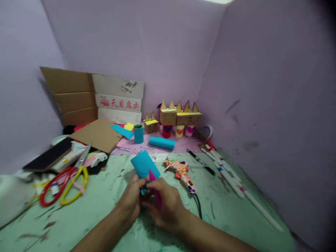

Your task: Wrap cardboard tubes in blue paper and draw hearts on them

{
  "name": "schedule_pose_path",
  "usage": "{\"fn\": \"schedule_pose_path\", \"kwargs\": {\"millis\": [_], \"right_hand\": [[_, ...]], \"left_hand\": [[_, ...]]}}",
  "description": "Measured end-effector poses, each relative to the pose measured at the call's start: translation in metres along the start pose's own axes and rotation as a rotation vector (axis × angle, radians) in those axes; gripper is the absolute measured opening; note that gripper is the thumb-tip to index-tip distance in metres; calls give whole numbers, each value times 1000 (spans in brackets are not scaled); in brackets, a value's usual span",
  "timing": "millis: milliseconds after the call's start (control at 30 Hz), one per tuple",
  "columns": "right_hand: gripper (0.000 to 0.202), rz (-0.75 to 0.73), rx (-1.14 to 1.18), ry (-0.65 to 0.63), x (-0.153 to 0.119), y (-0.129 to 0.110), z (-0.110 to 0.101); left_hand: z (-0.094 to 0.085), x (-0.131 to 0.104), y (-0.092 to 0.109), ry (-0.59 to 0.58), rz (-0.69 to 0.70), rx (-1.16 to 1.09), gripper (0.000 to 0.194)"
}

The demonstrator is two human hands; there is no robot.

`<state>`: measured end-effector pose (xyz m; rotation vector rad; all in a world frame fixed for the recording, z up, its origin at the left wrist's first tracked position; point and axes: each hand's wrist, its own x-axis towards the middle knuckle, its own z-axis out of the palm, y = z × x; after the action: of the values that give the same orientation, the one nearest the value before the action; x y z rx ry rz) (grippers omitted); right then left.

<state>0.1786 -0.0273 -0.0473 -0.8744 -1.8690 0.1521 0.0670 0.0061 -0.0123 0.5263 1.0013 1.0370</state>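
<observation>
Near the middle of the green table, my left hand (131,196) is closed on the lower end of a blue paper piece (145,164), which tilts away from me. In my right hand (168,204) is a pink pen (155,187), gripped beside the paper's lower right edge. Both hands touch or nearly touch; the pen's writing end is hidden between them. Behind the paper lies a blue roll (162,142), with an upright blue tube (138,134) to its left. A patterned glue gun (182,174) rests to the right of my hands.
Scissors (83,157) with red and yellow handles lie at the left, before a brown cardboard sheet (98,135). An opened carton (118,99) leans at the back. Cardboard figures (168,118) on coloured tubes stand behind. Several white pens (231,182) line the right side.
</observation>
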Motion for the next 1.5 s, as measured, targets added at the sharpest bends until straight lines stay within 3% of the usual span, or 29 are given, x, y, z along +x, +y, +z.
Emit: {"fn": "schedule_pose_path", "kwargs": {"millis": [100, 200, 367, 567, 700, 867, 933, 1000, 1067, 1200, 1367, 1500], "right_hand": [[36, -56, -105, 23, 0, 0, 5], [33, -8, -128, 69, 2, 1, 6], [36, -2, 17, 167, 4, 5, 4], [39, 193, 215, 176, 8, 6, -14], [31, 257, 76, 195, 17, 15, -69], [25, 441, -519, 198, 7, 48, -176], [30, 594, -753, 119, -1, 62, -207], [31, 707, -946, -43, -6, 73, -225], [32, 728, -997, -100, -9, 81, -231], [34, 736, -1020, -110, -8, 95, -221], [32, 789, -1028, -42, -8, 107, -207], [30, 818, -971, 74, -8, 110, -206]], "left_hand": [[-1, 0, -3, 37, -4, -28, 9], [1, -2, -3, 19, -12, -55, 12], [3, -4, 2, 57, -11, -37, 10], [-3, 4, 16, 47, 15, -52, 10], [-5, 5, 22, 144, -23, 9, 13], [-3, 5, 21, 178, -63, 30, 10], [-3, 5, 20, 165, -79, 46, 8], [-3, 4, 20, 147, -81, 63, 7], [-5, 3, 20, 133, -72, 84, 7], [-12, 5, 17, 91, -68, 110, 6], [-21, 13, 10, 35, -46, 119, 9], [-14, 8, 14, 53, -56, 118, 9]]}}
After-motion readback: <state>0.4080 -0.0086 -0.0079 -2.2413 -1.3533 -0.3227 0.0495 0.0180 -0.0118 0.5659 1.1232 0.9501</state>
